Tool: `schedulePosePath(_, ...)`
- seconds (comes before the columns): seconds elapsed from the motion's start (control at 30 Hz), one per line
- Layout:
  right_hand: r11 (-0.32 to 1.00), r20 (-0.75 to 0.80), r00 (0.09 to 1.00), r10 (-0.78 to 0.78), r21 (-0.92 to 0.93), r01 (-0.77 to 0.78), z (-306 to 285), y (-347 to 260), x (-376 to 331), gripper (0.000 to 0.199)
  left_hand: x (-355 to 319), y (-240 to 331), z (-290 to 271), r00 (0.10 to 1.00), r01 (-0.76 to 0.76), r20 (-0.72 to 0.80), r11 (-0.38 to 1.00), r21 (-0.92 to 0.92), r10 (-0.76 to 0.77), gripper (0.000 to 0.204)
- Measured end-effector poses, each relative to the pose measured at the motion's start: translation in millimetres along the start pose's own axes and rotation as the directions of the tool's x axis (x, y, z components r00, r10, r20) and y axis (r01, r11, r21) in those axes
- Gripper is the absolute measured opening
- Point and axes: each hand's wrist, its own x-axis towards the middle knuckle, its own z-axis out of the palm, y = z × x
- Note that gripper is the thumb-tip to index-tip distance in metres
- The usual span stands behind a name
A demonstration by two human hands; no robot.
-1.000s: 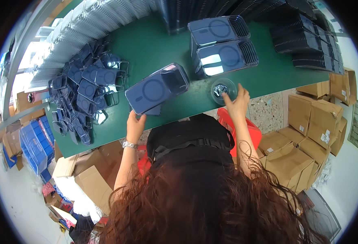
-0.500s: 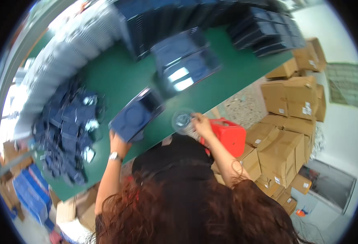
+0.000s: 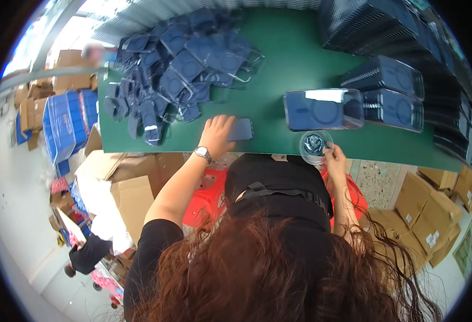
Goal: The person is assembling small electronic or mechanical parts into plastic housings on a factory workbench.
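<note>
My left hand (image 3: 218, 133) is at the near edge of the table, its fingers and thumb around one end of a flat dark blue phone case (image 3: 241, 130). My right hand (image 3: 334, 159) pinches the rim of a clear round plastic cup (image 3: 315, 147). Something dark and shiny lies inside the cup, too reflective to name. Just behind the cup stands a stack of clear-edged, dark blue phone cases (image 3: 322, 111), a ring shape on its top. Beyond my left hand spreads a loose heap of similar cases (image 3: 185, 67).
More stacked cases (image 3: 397, 94) stand at the right, with long rows (image 3: 375, 27) behind them on the green table (image 3: 271, 59). Cardboard boxes (image 3: 426, 212) fill the lower right; an open carton (image 3: 134, 193) is at the left. Red stools (image 3: 206, 198) sit under me. Another person (image 3: 89, 252) is far left.
The view has turned left, bringing the loose heap ahead. My left hand has left the near stack's corner for a spot farther left. My right hand still holds the cup.
</note>
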Motion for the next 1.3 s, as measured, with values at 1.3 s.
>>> schedulePosePath(1.3,0.698,-0.014,0.901,-0.433,-0.637,0.326,170,-50,-1,0.010,-101,-284,-142,0.961,-0.243,0.204,0.923,0.298,0.187,0.084)
